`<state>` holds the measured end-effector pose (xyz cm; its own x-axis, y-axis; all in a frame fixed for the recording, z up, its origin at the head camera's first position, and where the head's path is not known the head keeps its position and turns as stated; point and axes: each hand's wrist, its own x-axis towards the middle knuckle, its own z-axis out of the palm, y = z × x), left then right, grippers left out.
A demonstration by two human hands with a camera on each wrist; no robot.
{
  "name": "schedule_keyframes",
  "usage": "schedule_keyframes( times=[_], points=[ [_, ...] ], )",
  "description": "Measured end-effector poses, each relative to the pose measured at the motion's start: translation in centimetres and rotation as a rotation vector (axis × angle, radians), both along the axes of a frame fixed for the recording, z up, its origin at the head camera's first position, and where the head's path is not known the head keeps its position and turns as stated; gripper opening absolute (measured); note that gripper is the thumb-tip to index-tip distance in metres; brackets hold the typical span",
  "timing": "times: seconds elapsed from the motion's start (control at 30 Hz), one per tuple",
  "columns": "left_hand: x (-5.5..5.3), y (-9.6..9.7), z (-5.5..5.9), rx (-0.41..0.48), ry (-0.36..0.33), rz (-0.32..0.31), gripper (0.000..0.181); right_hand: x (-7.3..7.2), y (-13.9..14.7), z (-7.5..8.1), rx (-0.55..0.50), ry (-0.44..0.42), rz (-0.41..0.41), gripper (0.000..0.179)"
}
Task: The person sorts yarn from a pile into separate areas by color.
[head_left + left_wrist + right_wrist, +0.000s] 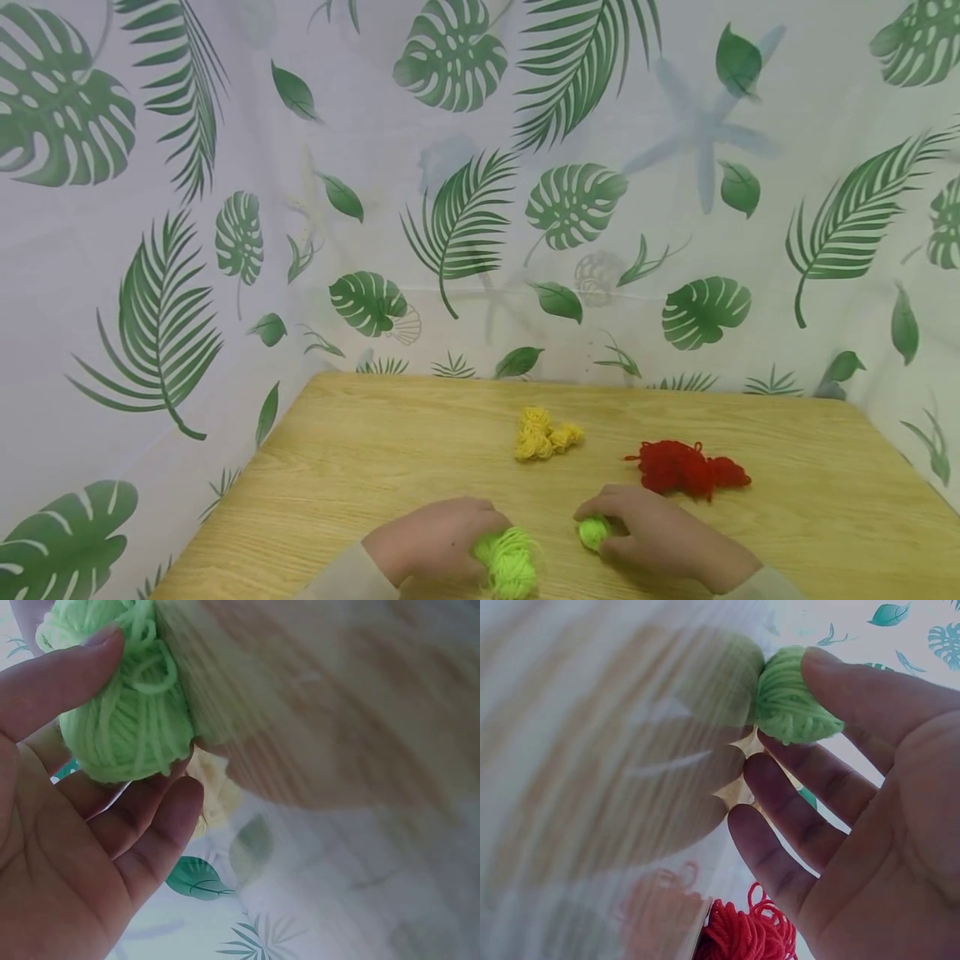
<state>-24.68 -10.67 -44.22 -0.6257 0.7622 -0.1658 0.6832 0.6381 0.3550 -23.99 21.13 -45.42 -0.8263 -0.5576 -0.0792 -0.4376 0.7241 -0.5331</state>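
Observation:
My left hand point(442, 540) holds a bright green yarn bundle point(512, 562) near the table's front edge. In the left wrist view the thumb lies over the green strands point(127, 727) and the fingers are behind them. To the right, my right hand point(651, 533) pinches a smaller green yarn ball point(592, 532) between thumb and fingers. The right wrist view shows this small ball point(791, 697) against the wooden surface, the lower fingers apart from it. The two green pieces stand apart, with bare table between them; whether a strand joins them I cannot tell.
Beyond the hands lies a yellow yarn bundle point(536, 437) with a smaller lump at its right. A red yarn bundle point(675, 467) lies just past my right hand. The wooden table point(375, 433) meets a leaf-printed cloth point(480, 333) at the back and sides.

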Motion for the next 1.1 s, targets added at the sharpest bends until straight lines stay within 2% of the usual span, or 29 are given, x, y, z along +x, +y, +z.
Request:
schedule_keyframes(
  times=[0.17, 0.3, 0.47, 0.63, 0.93, 1.1],
  points=[
    [0.1, -0.1, 0.0, -0.008, -0.002, 0.025, 0.044, 0.0, 0.0, -0.1, 0.007, -0.014, -0.011, 0.031],
    [0.2, -0.4, -0.1, -0.002, 0.056, 0.034, 0.043, 0.0, 0.1, 0.0, -0.001, -0.021, -0.006, 0.031],
    [0.3, -1.1, 0.0, 0.022, 0.125, 0.083, 0.046, -0.1, 0.2, -0.2, -0.015, -0.007, 0.014, 0.030],
    [-0.3, -1.8, 0.1, 0.041, 0.137, 0.172, 0.048, -0.1, 0.3, -0.3, -0.015, -0.012, 0.007, 0.030],
    [-2.4, -3.9, 0.0, 0.091, 0.140, 0.361, 0.050, -0.2, 0.3, -0.3, -0.025, -0.028, 0.006, 0.031],
    [-3.6, -5.4, 0.0, 0.134, 0.117, 0.462, 0.054, -0.4, 0.3, -0.5, -0.028, -0.022, 0.006, 0.030]
  ],
)
